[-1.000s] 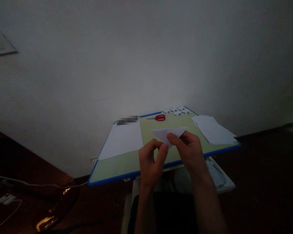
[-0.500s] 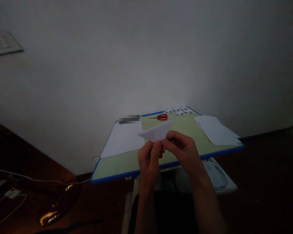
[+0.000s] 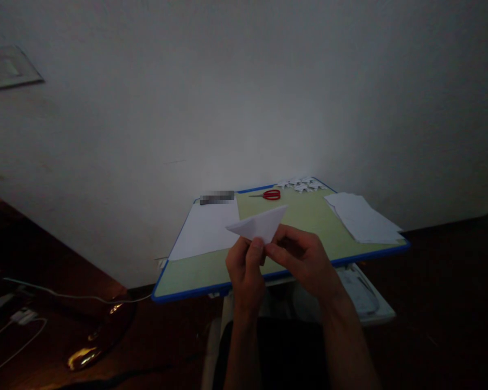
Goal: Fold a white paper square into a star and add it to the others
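A folded white paper triangle is held in the air above the near edge of a small green table with a blue rim. My left hand pinches the triangle's lower corner from the left. My right hand pinches the same corner from the right, fingers curled. The paper's long point tilts up toward the right. Red-handled scissors lie at the table's far edge, well beyond both hands.
A white sheet lies on the table's left half, a stack of white sheets on the right. Small cut paper shapes sit at the far edge. The wall stands close behind. Cables trail over the dark floor at left.
The folded paper has turned in my hands, from lying level to tilted with its point up to the right. Both hands shifted slightly left and kept their pinch.
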Tool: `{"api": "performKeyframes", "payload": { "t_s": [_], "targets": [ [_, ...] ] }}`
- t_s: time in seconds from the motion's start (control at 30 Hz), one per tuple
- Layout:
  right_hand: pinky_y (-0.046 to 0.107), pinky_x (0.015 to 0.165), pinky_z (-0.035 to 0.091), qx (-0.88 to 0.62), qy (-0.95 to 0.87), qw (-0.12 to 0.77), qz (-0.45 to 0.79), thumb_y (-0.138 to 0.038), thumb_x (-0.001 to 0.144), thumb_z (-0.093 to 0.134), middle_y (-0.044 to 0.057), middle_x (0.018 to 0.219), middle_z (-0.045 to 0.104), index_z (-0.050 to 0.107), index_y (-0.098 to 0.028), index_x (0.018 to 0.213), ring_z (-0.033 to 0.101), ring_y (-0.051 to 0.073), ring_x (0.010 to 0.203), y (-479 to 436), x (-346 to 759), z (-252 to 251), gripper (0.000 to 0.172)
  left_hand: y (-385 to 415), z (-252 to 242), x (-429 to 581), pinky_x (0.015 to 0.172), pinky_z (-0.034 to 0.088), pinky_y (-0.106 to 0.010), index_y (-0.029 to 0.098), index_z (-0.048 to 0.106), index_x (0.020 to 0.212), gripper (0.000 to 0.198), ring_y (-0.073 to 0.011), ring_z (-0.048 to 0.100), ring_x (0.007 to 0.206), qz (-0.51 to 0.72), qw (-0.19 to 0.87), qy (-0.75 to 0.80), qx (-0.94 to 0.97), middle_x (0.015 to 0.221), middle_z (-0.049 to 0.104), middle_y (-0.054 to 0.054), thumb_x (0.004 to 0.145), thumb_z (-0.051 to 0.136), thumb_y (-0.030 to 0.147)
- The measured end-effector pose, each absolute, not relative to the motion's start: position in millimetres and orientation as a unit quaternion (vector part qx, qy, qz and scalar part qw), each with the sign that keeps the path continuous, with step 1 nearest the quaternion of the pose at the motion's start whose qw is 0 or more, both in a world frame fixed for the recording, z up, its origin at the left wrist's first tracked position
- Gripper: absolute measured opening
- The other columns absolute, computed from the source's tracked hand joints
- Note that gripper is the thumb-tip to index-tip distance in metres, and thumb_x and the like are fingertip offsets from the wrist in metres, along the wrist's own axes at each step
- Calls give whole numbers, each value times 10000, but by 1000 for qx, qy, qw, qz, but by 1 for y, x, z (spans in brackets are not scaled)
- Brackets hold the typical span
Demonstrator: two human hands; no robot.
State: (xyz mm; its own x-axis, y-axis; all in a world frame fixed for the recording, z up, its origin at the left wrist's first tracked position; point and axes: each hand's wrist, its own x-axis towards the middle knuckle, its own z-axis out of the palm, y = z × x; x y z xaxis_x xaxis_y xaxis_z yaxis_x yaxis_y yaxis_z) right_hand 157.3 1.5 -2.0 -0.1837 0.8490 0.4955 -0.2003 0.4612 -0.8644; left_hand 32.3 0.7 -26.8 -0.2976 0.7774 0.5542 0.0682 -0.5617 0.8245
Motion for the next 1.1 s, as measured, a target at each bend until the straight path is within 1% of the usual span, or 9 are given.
{"api": "performKeyframes", "payload": {
  "t_s": [0.1, 0.23, 0.43, 0.57, 0.67, 0.77, 0.87, 0.97, 1.1],
  "targets": [
    [303, 718, 489, -248, -607, 584, 478, -364, 889, 771, -6, 789, 625, 651, -212, 796, 579, 168, 762, 0, 154, -2, 215, 0, -27, 31, 550, 414, -268, 211, 536, 639, 423, -146, 475, 579, 714, 245, 389, 529, 595, 513, 12, 930, 630, 504],
    [294, 710, 477, -238, -604, 610, 454, -351, 864, 809, -7, 787, 619, 662, -213, 789, 564, 164, 759, -1, 152, -1, 215, -1, -28, 29, 578, 436, -279, 203, 585, 678, 406, -158, 519, 612, 713, 238, 391, 531, 635, 569, -1, 945, 615, 507],
    [303, 734, 486, -228, -587, 614, 476, -316, 836, 836, -27, 740, 569, 650, -219, 762, 551, 163, 747, -2, 150, -2, 222, -3, -27, 22, 585, 393, -285, 196, 629, 705, 365, -160, 555, 638, 700, 176, 380, 578, 654, 612, -2, 979, 623, 436],
    [285, 709, 484, -229, -588, 609, 480, -355, 846, 825, -24, 734, 578, 645, -212, 741, 553, 153, 728, -3, 146, -1, 253, -5, -25, 22, 578, 380, -281, 193, 592, 667, 404, -148, 522, 609, 707, 165, 402, 558, 624, 581, 9, 974, 634, 452],
    [278, 702, 497, -217, -588, 597, 501, -383, 854, 815, -5, 770, 633, 691, -206, 790, 581, 156, 740, -4, 146, 0, 226, -6, -26, 24, 588, 411, -276, 191, 606, 691, 414, -157, 533, 638, 716, 205, 400, 535, 654, 589, -2, 972, 626, 494],
    [285, 711, 513, -219, -585, 591, 511, -356, 844, 821, 1, 781, 661, 711, -209, 816, 589, 157, 734, -5, 147, -1, 186, -6, -28, 26, 590, 434, -271, 190, 607, 706, 410, -157, 533, 640, 712, 255, 378, 534, 665, 581, -6, 966, 624, 508],
    [290, 687, 501, -251, -594, 590, 486, -317, 839, 810, -12, 744, 616, 674, -213, 777, 555, 153, 701, -4, 148, -3, 182, -6, -26, 28, 558, 429, -256, 198, 570, 679, 412, -149, 511, 618, 714, 278, 380, 518, 634, 536, 5, 941, 644, 507],
    [293, 666, 481, -259, -626, 581, 451, -297, 887, 730, -10, 740, 598, 662, -211, 793, 546, 158, 706, -5, 146, -4, 144, -8, -20, 30, 508, 413, -237, 202, 542, 652, 417, -136, 479, 575, 730, 287, 389, 483, 609, 499, 18, 919, 646, 505],
    [264, 610, 432, -249, -672, 577, 391, -248, 890, 699, -13, 721, 605, 651, -199, 787, 514, 137, 672, -9, 139, -1, 124, -13, -8, 30, 425, 342, -220, 198, 553, 653, 386, -115, 414, 510, 787, 254, 386, 409, 578, 448, 35, 893, 663, 479]
  ]
}}
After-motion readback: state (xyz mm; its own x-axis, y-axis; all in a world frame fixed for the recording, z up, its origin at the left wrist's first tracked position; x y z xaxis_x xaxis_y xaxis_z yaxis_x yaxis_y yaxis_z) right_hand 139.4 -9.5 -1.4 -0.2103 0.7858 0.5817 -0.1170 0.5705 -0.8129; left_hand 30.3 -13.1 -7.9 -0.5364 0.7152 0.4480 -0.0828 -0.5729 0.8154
